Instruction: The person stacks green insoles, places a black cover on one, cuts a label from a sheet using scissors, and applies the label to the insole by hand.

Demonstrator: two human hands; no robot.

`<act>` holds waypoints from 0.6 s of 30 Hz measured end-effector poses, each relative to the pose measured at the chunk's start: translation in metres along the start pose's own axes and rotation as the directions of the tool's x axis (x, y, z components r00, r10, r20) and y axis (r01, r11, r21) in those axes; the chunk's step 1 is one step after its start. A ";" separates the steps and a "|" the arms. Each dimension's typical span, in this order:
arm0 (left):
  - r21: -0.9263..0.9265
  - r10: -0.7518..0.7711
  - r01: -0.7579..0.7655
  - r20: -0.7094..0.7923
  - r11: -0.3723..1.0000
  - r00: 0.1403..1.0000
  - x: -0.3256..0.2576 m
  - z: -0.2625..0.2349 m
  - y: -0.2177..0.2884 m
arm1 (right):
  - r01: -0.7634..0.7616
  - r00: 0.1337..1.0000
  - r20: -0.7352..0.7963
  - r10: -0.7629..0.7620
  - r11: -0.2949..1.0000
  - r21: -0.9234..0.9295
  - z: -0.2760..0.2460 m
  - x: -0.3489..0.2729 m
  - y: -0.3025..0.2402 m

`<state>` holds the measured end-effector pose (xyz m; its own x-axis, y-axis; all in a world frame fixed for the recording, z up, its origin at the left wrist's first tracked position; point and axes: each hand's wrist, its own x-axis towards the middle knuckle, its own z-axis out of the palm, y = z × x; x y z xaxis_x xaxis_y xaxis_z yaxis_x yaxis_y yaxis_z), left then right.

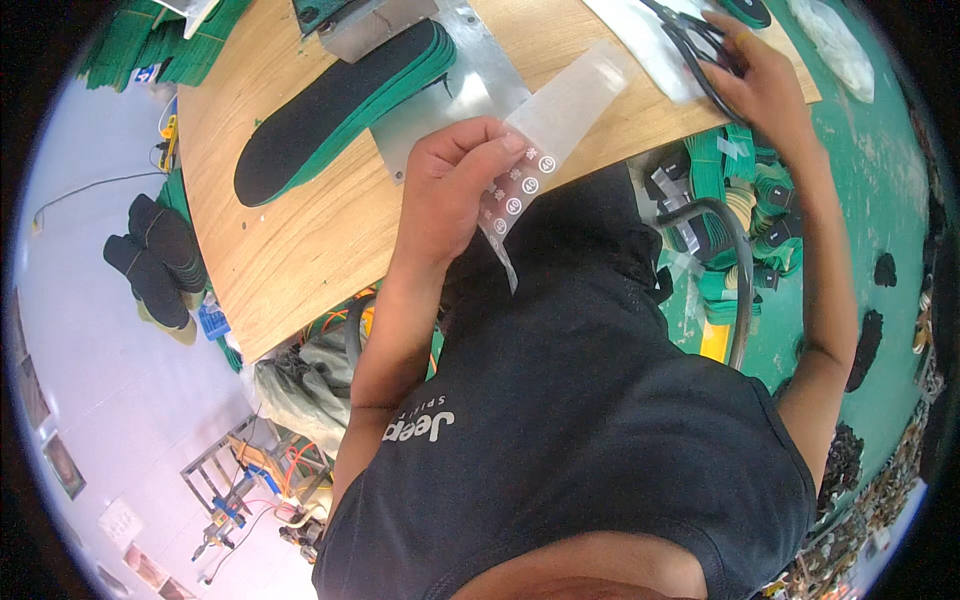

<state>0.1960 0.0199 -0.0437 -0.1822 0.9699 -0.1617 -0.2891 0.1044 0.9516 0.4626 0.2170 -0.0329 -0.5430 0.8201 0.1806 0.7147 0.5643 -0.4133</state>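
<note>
The wooden surface (300,250) is the landmark here: a pale plank top with a rounded near edge, seen from above. Just over that near edge, the left hand (450,185) pinches a clear plastic strip (560,110) carrying small round white stickers; the grip is closed on the strip's lower part, thumb and fingers folded around it. On the surface beyond the hand lies a stack of black-topped green insoles (340,105), its toe end resting on a grey metal plate (470,90). At the far right corner of the surface, the right hand (765,85) lies on black-handled scissors (695,45) set on a white sheet (650,40); whether its fingers close on them I cannot tell. Right of the surface, a green floor (870,180) holds bundles of green straps (730,190). Left of the surface, dark insoles (155,260) lie on a pale floor (110,380).
</note>
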 end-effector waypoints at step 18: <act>0.014 0.159 -0.166 0.221 0.986 0.962 -0.031 -0.025 0.027 | 0.409 0.913 -0.041 -0.407 0.906 0.105 -0.028 -0.058 -0.079</act>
<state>0.1701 -0.0132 -0.0196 -0.0140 0.9985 0.0533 -0.2412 -0.0551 0.9689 0.4508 0.1275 0.0143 -0.7681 0.5228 0.3697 0.3793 0.8367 -0.3950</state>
